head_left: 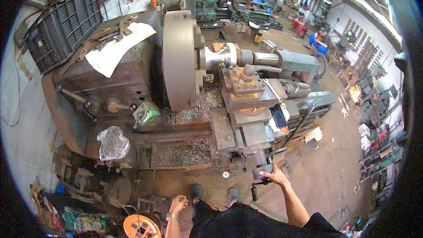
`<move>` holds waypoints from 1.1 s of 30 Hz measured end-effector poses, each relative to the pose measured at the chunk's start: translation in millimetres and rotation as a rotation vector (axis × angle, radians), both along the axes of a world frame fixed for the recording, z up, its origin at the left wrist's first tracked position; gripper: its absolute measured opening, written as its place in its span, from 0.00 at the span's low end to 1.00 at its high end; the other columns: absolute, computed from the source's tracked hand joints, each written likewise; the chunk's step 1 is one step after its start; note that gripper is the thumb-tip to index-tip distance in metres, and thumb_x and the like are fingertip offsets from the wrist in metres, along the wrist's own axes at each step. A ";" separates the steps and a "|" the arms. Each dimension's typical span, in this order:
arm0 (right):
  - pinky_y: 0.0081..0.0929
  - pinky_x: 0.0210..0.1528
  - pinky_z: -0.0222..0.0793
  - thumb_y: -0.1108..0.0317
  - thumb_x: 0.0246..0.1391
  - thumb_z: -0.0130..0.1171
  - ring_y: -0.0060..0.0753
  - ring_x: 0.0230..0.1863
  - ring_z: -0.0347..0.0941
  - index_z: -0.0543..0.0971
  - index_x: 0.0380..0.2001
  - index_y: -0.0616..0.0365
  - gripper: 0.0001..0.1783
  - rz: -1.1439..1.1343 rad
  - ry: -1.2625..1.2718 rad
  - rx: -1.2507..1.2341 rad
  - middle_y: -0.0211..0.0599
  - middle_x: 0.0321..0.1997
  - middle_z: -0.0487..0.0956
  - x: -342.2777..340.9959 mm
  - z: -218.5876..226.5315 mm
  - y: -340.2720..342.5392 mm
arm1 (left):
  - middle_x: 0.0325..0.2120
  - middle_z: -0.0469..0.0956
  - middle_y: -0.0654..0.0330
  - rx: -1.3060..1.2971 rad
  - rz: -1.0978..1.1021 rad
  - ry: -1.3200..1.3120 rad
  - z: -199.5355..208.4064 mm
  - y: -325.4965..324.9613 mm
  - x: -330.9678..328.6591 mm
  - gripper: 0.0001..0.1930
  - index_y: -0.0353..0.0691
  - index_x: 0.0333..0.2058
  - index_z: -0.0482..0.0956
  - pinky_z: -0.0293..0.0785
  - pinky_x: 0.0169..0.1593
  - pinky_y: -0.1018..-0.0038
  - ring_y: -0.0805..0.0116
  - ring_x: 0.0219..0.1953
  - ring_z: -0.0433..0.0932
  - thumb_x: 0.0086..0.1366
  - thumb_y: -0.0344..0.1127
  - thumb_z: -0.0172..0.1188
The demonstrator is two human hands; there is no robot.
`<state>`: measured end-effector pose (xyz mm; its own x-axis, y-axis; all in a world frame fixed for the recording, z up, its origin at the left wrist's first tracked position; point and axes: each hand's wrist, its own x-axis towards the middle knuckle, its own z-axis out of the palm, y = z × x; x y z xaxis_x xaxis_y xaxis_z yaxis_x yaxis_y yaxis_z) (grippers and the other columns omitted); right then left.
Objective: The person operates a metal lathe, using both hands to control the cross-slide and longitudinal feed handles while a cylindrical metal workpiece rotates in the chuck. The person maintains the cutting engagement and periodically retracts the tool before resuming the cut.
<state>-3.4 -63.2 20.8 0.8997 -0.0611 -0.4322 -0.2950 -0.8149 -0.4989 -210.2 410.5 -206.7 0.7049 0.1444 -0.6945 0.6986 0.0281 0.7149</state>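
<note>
My right hand (275,176) is closed on the rim of a dark handwheel (263,172) at the front of a large lathe's carriage. A crank handle (254,193) hangs from that wheel. My left hand (178,205), a watch on its wrist, is low in front of my body, fingers curled, with nothing visible in them. Beyond the carriage, a shiny metal workpiece (227,54) sits between the big chuck (179,59), its surface smooth and streaked, and the tailstock (299,64). The tool post (244,79) stands close to the workpiece's near side.
Metal chips (189,152) cover the lathe bed. A white cloth (119,48) lies on the headstock, and a plastic bag (113,143) hangs below its levers. A phone (278,117) and a wrench (274,90) rest on the carriage. An orange reel (141,227) stands lower left. Other people work farther back.
</note>
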 end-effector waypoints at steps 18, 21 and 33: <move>0.43 0.52 0.73 0.21 0.28 0.66 0.52 0.49 0.80 0.79 0.48 0.63 0.56 -0.161 0.079 -0.257 0.55 0.45 0.83 3.9 11.3 30.7 | 0.36 0.84 0.56 -0.194 -0.174 0.327 -56.3 101.6 14.6 0.15 0.36 0.49 0.77 0.83 0.35 0.66 0.64 0.34 0.84 0.67 0.37 0.55; 0.42 0.51 0.73 0.21 0.28 0.66 0.50 0.48 0.81 0.81 0.47 0.60 0.55 -0.189 0.100 -0.268 0.54 0.43 0.83 1.9 9.4 29.4 | 0.36 0.84 0.56 -0.175 -0.166 0.295 -50.6 100.9 27.3 0.16 0.35 0.50 0.76 0.82 0.36 0.67 0.65 0.35 0.84 0.69 0.36 0.54; 0.44 0.54 0.70 0.24 0.32 0.65 0.55 0.53 0.77 0.77 0.48 0.66 0.54 -0.238 0.050 -0.325 0.57 0.48 0.81 0.1 4.3 35.7 | 0.37 0.83 0.54 -0.124 -0.040 0.215 -19.2 138.0 17.3 0.14 0.35 0.50 0.76 0.79 0.36 0.71 0.69 0.33 0.82 0.69 0.35 0.52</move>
<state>-3.3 -27.5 25.1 0.8223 -0.4057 -0.3990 -0.5118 -0.8338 -0.2071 -193.0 548.4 -225.9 0.5423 0.0241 -0.8398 0.8366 0.0758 0.5425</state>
